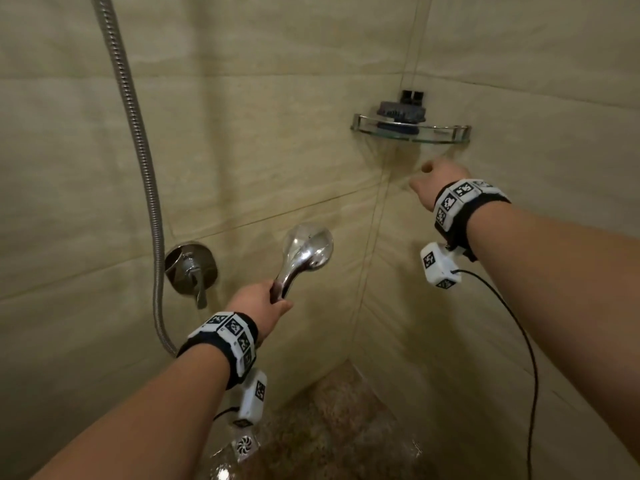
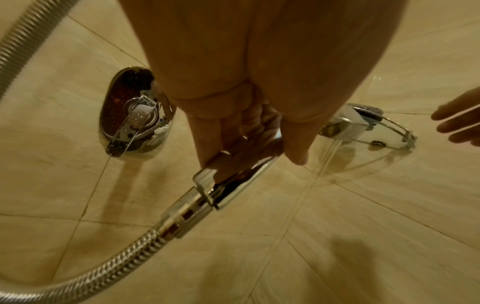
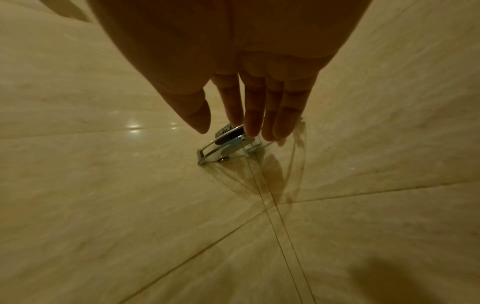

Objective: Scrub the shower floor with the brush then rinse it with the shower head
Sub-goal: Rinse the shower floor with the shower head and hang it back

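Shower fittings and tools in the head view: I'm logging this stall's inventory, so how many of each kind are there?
Shower head: 1
Metal hose: 1
Mixer valve with lever: 1
Glass corner shelf: 1
Brush on the shelf: 1
Total: 5

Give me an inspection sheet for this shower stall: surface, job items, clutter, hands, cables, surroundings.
Surface: shower floor, brown speckled, wet, water landing on it.
Job's things: shower head held, water running from it; brush sits on the glass corner shelf.
Clutter: nothing seen.
Hands: left hand grips the shower head's handle; right hand open, fingers straight, below the shelf, holding nothing.
Cables: black cable hangs from the right wrist unit; metal hose loops down the wall.
Surroundings: beige tiled walls; chrome mixer valve with lever pointing down.
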Available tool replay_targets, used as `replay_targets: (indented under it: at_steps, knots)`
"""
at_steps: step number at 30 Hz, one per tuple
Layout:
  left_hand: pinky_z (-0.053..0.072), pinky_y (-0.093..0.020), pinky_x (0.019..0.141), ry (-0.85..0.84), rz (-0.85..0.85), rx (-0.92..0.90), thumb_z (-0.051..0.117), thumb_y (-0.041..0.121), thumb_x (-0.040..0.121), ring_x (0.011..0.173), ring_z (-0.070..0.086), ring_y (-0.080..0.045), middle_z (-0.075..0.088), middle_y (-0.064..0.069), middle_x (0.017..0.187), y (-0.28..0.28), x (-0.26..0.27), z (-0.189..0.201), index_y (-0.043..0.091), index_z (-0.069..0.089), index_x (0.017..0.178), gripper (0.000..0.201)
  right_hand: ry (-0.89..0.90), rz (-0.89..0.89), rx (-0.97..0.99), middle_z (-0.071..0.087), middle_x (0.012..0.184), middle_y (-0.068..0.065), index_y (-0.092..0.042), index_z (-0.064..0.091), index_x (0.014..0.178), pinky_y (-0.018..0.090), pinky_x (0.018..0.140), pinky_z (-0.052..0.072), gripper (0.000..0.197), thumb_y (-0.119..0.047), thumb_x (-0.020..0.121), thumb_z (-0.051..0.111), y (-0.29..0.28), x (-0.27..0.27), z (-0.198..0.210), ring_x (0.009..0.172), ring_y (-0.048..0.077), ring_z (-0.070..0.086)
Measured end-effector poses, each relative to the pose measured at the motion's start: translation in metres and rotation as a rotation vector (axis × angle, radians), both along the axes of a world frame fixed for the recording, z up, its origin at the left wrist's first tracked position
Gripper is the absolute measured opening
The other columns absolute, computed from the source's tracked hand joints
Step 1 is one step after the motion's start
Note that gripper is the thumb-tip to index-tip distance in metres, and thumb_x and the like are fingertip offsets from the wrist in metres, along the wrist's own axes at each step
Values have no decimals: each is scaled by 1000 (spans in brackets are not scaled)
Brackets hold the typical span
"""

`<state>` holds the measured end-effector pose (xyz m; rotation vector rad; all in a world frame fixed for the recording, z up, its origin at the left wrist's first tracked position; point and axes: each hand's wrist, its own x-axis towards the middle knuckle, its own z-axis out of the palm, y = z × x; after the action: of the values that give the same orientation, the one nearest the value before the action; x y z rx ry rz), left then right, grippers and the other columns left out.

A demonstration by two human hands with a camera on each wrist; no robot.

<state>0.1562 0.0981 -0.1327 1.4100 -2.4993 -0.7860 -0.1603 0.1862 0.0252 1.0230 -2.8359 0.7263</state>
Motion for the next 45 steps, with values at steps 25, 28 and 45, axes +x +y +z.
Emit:
replay_targets:
  at_steps: [25,28,45]
  knots:
    - [43,-29,70,-61,161,-27,69,45,91,81,59,-14,63,6,90,-84,-65,1,28,54,95,23,354,277,340,43,151,25,-25,33,158,42,99,48,67,-5,99,59,-116,-121,90,124,43,56]
    - [46,-31,72,-64,199,-2,69,45,90,82,60,-16,63,4,90,-80,-66,-7,28,54,94,23,473,342,436,43,151,24,-28,33,158,41,97,47,79,-13,91,73,-120,-128,88,123,43,56]
    - [39,-27,58,-119,248,21,68,43,91,75,58,-10,63,5,86,-74,-68,-13,29,51,87,23,2,154,-83,59,140,9,-16,60,134,30,83,42,61,-39,82,80,-142,-164,65,128,31,56]
